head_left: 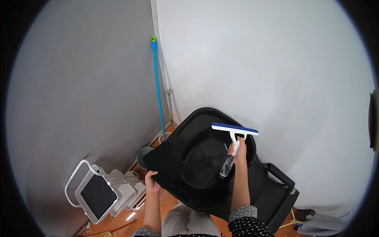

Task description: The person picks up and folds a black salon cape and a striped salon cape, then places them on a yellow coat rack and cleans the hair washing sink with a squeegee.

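- Head view, lower left of the frame: a white cart (81,200) with a black panel in its top tray.
- Beside it, partly behind the cloth, a grey bucket (140,158); its contents cannot be made out.
- Left of centre, low: the left hand (152,182) has its grip pinched on the edge of a black cloth (164,162), spread over the basin's left side. If that pinch slackened, the cloth might slide down.
- Centre: a black basin (207,109); whether its dark hollow holds water, I cannot tell.
- Right of centre: the right hand (239,152) has its grip wrapped around a white squeegee (235,128) with a blue blade, above the basin. A slick handle could let it twist or drop; a loose clear bottle (226,167) below might leak. Its fill is unclear.
- Lower right: a black seat (256,185), which stray drips could wet.
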A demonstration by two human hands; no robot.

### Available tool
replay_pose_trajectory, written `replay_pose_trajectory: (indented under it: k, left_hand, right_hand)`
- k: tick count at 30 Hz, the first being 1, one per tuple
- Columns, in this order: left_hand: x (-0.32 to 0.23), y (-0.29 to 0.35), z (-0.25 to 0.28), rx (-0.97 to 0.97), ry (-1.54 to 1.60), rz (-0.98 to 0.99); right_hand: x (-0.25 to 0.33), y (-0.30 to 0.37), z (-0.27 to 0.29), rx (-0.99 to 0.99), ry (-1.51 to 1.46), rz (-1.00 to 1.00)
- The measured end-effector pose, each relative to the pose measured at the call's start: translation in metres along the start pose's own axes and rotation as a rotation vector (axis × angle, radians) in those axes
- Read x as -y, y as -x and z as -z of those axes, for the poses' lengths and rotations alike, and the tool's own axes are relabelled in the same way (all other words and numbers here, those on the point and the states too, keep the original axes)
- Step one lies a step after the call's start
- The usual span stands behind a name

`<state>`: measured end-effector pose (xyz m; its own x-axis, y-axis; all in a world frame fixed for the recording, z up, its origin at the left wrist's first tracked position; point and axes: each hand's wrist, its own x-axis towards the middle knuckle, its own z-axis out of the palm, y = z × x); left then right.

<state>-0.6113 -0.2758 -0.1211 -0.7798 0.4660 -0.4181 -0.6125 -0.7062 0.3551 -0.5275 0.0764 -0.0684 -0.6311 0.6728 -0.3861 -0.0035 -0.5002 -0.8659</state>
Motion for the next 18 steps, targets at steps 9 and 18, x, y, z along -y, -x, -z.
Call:
replay_pose_trajectory:
  k: [9, 18]
  left_hand:
    - [-0.025, 0.026, 0.029, -0.008, 0.064, -0.139]
    - [-0.039, 0.103, 0.075, -0.063, 0.14, -0.413]
  right_hand:
    - [-0.035, 0.02, -0.032, 0.258, 0.035, -0.09]
    - [-0.089, 0.072, -0.105, 0.526, 0.259, -0.274]
